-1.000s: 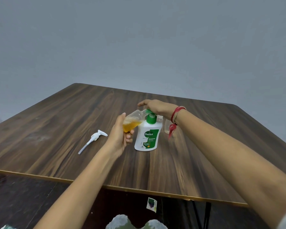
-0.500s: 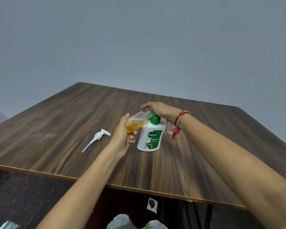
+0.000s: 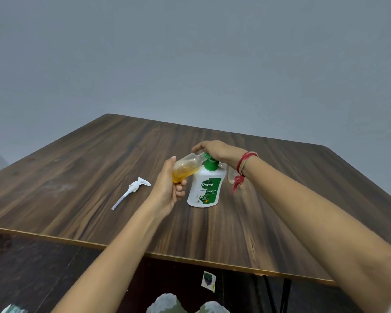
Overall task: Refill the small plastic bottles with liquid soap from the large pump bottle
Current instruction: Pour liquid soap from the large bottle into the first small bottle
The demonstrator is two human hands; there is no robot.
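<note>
head: left hand (image 3: 167, 188) grips one small bottle (image 3: 186, 168), right hand (image 3: 215, 150) flat atop pump bottle (image 3: 204, 188)

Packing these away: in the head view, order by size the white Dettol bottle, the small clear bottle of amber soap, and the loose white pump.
White Dettol bottle
Small clear plastic bottle
Loose white pump, similar length but thinner

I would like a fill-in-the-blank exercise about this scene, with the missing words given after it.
1. The small bottle, holding orange liquid, is in the ____ hand.
2. The right hand rests on top of the large pump bottle, whose collar is ____.
3. The loose pump lying on the table is ____.
Missing words: left; green; white.
</note>
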